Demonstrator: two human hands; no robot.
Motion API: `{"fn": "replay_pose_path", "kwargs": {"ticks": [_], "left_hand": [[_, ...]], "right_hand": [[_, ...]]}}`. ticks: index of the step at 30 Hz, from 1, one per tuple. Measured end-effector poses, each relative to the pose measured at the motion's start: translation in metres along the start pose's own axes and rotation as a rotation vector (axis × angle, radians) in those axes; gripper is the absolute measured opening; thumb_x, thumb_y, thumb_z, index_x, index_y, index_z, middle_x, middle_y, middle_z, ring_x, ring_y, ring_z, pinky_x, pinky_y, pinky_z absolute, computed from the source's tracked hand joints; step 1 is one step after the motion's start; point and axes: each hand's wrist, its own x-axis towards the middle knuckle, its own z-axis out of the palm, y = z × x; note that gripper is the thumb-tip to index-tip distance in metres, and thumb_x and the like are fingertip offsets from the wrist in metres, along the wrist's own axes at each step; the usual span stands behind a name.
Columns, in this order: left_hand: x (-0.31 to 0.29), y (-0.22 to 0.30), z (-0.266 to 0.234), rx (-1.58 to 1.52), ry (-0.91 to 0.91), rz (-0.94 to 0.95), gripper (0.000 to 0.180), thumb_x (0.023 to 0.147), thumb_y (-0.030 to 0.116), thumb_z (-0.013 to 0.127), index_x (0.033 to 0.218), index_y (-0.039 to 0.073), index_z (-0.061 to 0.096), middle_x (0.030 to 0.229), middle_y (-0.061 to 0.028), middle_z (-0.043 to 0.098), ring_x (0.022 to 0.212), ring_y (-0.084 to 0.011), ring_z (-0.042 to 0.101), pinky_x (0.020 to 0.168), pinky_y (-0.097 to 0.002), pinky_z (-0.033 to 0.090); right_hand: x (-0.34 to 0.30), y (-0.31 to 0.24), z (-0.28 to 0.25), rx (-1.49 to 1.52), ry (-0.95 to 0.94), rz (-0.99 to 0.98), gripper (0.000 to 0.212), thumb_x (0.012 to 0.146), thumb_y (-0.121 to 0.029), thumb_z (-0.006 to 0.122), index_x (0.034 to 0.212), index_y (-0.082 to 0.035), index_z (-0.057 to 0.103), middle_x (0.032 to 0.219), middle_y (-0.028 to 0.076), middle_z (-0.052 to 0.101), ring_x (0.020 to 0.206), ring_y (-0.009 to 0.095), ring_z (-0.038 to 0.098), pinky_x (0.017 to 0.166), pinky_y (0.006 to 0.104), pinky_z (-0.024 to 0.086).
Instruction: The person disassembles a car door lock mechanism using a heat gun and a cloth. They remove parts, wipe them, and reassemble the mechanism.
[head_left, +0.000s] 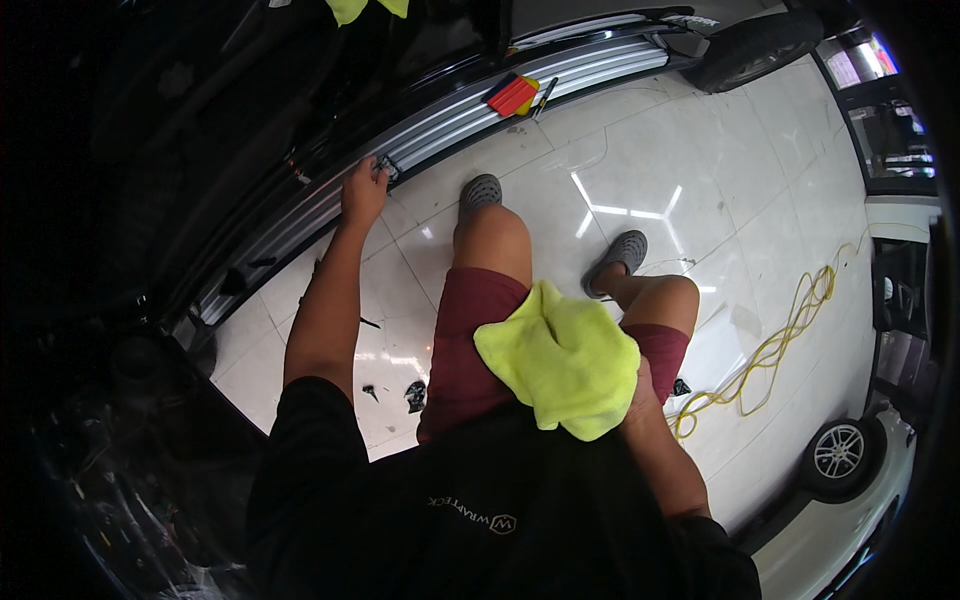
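Reaching forward with the left hand (pixel 363 195), arm almost straight, to the silver ridged running board (pixel 450 127) of a dark vehicle (pixel 440 42). Bending the fingers close around a small dark crumpled piece (pixel 388 168) by the running board's outer edge. Cannot tell between pinching that piece and merely touching it.

Holding the right hand (pixel 648 390) low beside the lap, well apart from the left one, against the right edge of a yellow-green cloth (pixel 575 365). Cannot tell between clamping the cloth and just lying against it, because of fingers partly hidden by the fabric.

Find the cloth draped over the maroon shorts (pixel 465 320), spread unevenly, with a fold dipping near its far side. Slanting in long axis from far left to near right, with one corner pointing left and another pointing away toward the running board.

Follow the running board's own long axis from near left to far right, with ridges running lengthwise. Farther along it, see a red scraper card (pixel 513 97) with yellow and dark edges showing beneath, and just beside it a slim dark tool (pixel 546 98), pointing across the ridges rather than along them.

On the pale tiled floor (pixel 690 140), note grey clogs (pixel 616 262) with toes pointing away, dark scraps (pixel 415 396) to the left of the lap, and a loosely looped yellow cable (pixel 822 284) to the right.
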Motion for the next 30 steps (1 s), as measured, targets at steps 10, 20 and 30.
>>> {"fn": "replay_pose_path", "kwargs": {"ticks": [10, 20, 30], "left_hand": [[-0.138, 0.165, -0.017, -1.088, -0.313, 0.107, 0.059, 0.099, 0.04, 0.044, 0.143, 0.002, 0.034, 0.135, -0.0123, 0.048, 0.126, -0.0217, 0.046, 0.107, -0.0351, 0.034], [-0.21, 0.317, -0.023, -1.383, -0.656, 0.125, 0.055, 0.104, 0.042, 0.026, 0.136, -0.001, 0.04, 0.125, -0.0102, 0.051, 0.117, -0.0147, 0.047, 0.102, -0.0291, 0.037], [-0.254, 0.334, -0.036, -0.788, -0.553, 0.645, 0.057, 0.102, 0.037, 0.032, 0.141, -0.004, 0.033, 0.147, -0.028, 0.028, 0.138, -0.0395, 0.026, 0.112, -0.0424, 0.022]], "right_hand": [[0.02, -0.021, 0.057, -1.447, -0.415, -0.833, 0.059, 0.09, -0.009, 0.06, 0.143, -0.003, 0.034, 0.149, 0.02, 0.029, 0.139, 0.031, 0.029, 0.111, 0.0416, 0.026], [0.05, -0.048, 0.102, -1.215, 0.079, -1.246, 0.053, 0.099, -0.032, 0.044, 0.142, -0.002, 0.035, 0.146, 0.018, 0.035, 0.134, 0.026, 0.035, 0.109, 0.0306, 0.027], [0.036, -0.086, 0.073, -0.218, -0.172, -1.055, 0.03, 0.099, -0.033, 0.04, 0.094, -0.008, 0.057, 0.084, 0.004, 0.056, 0.076, 0.014, 0.054, 0.07, 0.0299, 0.046]]}}
